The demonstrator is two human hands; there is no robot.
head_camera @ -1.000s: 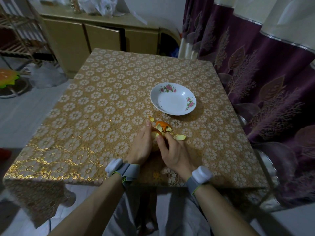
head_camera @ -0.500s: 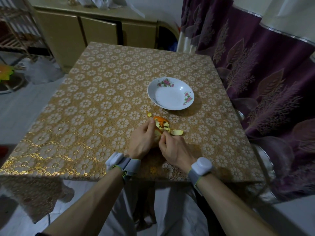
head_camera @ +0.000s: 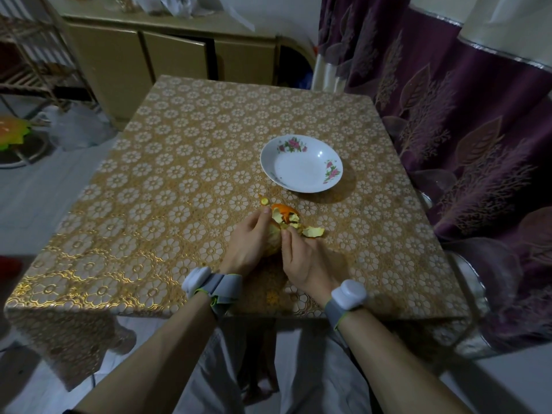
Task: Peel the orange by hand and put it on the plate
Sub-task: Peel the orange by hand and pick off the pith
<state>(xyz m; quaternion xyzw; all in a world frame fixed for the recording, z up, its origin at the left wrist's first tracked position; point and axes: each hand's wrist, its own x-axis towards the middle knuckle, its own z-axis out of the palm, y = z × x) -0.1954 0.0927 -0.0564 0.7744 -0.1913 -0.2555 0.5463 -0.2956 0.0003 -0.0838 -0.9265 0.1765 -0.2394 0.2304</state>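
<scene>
Person sits at a square table under a gold floral-embossed cloth (head_camera: 179, 189). Left hand (head_camera: 249, 243) wraps its curled fingers round a round, partly peeled orange (head_camera: 273, 239) and holds it on the cloth near the table's front edge. Right hand (head_camera: 307, 258) sits just beside it, thumb and forefinger pinching a curled flap of orange peel (head_camera: 285, 216) at the fruit's top; its other fingers are tucked under, cannot tell their hold. A loose pale peel piece (head_camera: 313, 232) lies on the cloth touching the right fingers. A tiny round peel bit (head_camera: 264, 201) lies just beyond the left fingertips. White shallow ceramic plate with pink flowers (head_camera: 301, 174) sits further back and right, apart from the fruit. Grey-white wristbands (head_camera: 348, 295) on both wrists. Purple leaf-patterned curtain (head_camera: 463, 115) hangs at right, beige cabinet (head_camera: 125, 55) behind.
</scene>
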